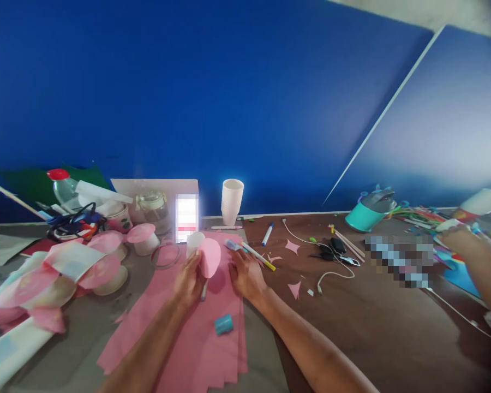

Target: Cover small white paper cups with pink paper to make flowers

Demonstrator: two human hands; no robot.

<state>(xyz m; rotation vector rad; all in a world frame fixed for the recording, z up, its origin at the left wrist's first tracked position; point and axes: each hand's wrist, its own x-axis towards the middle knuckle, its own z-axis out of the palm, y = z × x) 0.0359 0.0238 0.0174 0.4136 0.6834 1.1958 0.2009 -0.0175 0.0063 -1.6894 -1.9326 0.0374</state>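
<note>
Paper cup [195,242] w/ pink disc [210,257] against its mouth, held in left hand [190,281], fingers closed round it. Right hand [245,275] open, flat on pink sheets [188,333] just beside. Best kept centred on rim; steady w/ right.

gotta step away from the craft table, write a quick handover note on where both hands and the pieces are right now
Left hand: holds a paper cup with a pink paper disc against its mouth; a pen-like stick shows under the fingers.
Right hand: flat on the pink paper sheets, holding nothing, beside a yellow marker.
Done: several pink-covered cups lie at the left.
Left: a stack of plain cups stands at the back. A teal tape roll lies on the sheets. Another person's hand works at the right.
</note>
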